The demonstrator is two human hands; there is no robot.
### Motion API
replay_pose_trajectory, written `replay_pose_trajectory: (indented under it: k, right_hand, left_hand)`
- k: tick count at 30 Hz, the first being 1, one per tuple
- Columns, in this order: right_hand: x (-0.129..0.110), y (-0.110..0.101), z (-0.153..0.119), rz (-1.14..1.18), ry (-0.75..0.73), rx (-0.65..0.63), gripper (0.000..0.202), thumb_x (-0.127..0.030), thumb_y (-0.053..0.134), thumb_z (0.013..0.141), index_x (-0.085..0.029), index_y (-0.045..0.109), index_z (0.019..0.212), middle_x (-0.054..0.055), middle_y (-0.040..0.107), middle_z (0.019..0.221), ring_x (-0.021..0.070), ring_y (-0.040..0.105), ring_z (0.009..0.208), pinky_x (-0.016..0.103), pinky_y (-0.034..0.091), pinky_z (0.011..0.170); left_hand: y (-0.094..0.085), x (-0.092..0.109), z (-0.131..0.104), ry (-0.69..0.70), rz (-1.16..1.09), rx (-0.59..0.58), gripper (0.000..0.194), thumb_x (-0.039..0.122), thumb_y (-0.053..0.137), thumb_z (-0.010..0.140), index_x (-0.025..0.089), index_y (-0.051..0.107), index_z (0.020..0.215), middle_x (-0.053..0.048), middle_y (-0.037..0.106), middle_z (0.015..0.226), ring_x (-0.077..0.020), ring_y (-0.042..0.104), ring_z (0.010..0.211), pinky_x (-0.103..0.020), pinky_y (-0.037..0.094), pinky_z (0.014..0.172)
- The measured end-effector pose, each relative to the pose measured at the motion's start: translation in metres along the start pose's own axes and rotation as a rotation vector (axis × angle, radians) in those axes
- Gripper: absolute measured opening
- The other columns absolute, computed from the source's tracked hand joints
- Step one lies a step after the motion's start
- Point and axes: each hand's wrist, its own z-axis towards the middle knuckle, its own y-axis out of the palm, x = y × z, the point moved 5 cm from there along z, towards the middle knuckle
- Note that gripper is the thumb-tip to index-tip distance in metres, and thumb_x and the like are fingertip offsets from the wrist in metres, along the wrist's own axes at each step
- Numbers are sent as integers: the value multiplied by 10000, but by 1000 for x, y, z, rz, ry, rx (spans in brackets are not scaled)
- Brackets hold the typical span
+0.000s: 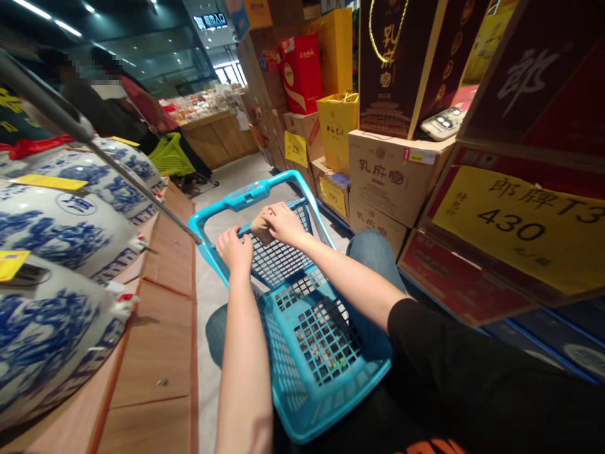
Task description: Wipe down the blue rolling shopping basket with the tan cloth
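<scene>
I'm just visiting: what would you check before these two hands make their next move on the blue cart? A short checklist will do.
1. Cloth in hand: ok. The right hand holds a tan cloth against the cart's far upper edge.
2. Other hand placed: ok. The left hand curls over that same edge.
3. Blue shopping cart free of bits: cannot tell. Green specks show at its grid bottom, perhaps inside, perhaps beneath.
4. Edge under the cloth clean: cannot tell. The fingers and cloth cover it.
5. Phone clear of the hands: ok. It lies on the cartons to the right.
</scene>
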Motion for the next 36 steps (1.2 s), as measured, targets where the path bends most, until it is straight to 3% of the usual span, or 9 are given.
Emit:
replay_pose_trajectory:
  k: [6, 14, 20, 25, 29, 31, 32, 34, 36]
  right_hand:
    - [18, -10, -3, -18, 123, 55, 329, -109, 558, 910, -60, 725, 1189, 225, 639, 1292, 348, 538, 1274, 537, 322, 1233]
    - [-4, 2, -1, 85, -89, -64, 411, -90, 575, 911, -145, 692, 1301, 165, 605, 1385, 294, 494, 1343, 462, 352, 1229]
    - [37, -5, -2, 21, 193, -56, 334, -96, 503, 931, -108, 687, 1209, 198, 558, 1374, 368, 477, 1357, 575, 314, 1242]
    - [10, 9, 0, 59, -39, -152, 468, -51, 510, 866, -230, 646, 1276, 103, 530, 1477, 312, 432, 1454, 539, 245, 1302]
    - [7, -9, 0, -2, -27, -147, 470, -87, 493, 889, -271, 672, 1282, 86, 583, 1424, 280, 524, 1374, 506, 311, 1278]
    - [18, -22, 0, -49, 65, -140, 393, -76, 524, 868, -188, 711, 1195, 128, 591, 1367, 288, 561, 1326, 511, 323, 1267]
    - [25, -27, 1, -55, 106, -135, 347, -60, 515, 860, -170, 724, 1113, 127, 592, 1338, 283, 575, 1302, 502, 410, 1208]
    - [36, -36, 2, -23, 170, -111, 325, -64, 485, 875, -232, 731, 1006, 102, 593, 1325, 246, 593, 1269, 435, 514, 1101]
    - [44, -40, 3, -27, 178, -133, 284, -110, 486, 888, -250, 729, 929, 76, 605, 1297, 253, 575, 1309, 436, 500, 1098]
  left_hand:
    - [0, 3, 0, -33, 34, -18, 408, 202, 511, 908, 117, 672, 1273, -185, 646, 1371, -365, 507, 1386, -522, 305, 1262]
    - [-2, 0, -2, -13, -8, -11, 349, 206, 526, 895, 189, 689, 1203, -139, 669, 1335, -351, 537, 1349, -535, 340, 1241]
    - [7, -4, 0, -46, -79, -38, 377, 192, 519, 898, 164, 687, 1234, -120, 646, 1358, -309, 502, 1378, -472, 298, 1281]
    - [8, 1, 0, -90, -102, -112, 313, 182, 558, 933, 183, 639, 1235, 14, 637, 1331, -200, 444, 1367, -418, 256, 1295]
    - [-2, 15, -3, -117, -50, -139, 313, 110, 533, 987, 163, 609, 1285, 13, 614, 1361, -157, 454, 1362, -384, 252, 1291]
    - [-5, 18, -4, -160, -20, -146, 322, 64, 553, 966, 147, 609, 1272, -24, 582, 1388, -164, 460, 1380, -375, 285, 1276]
    - [-9, 20, -4, -157, 0, -114, 331, 50, 556, 945, 159, 615, 1253, -25, 564, 1390, -157, 475, 1376, -362, 309, 1267]
    - [-17, 29, -5, -62, 42, -33, 347, 70, 447, 929, 224, 653, 1161, 31, 581, 1287, -140, 525, 1353, -348, 390, 1207]
    - [-18, 37, -7, 16, 64, -100, 387, 107, 348, 891, 249, 692, 997, 56, 631, 1073, -155, 630, 1247, -362, 475, 1103]
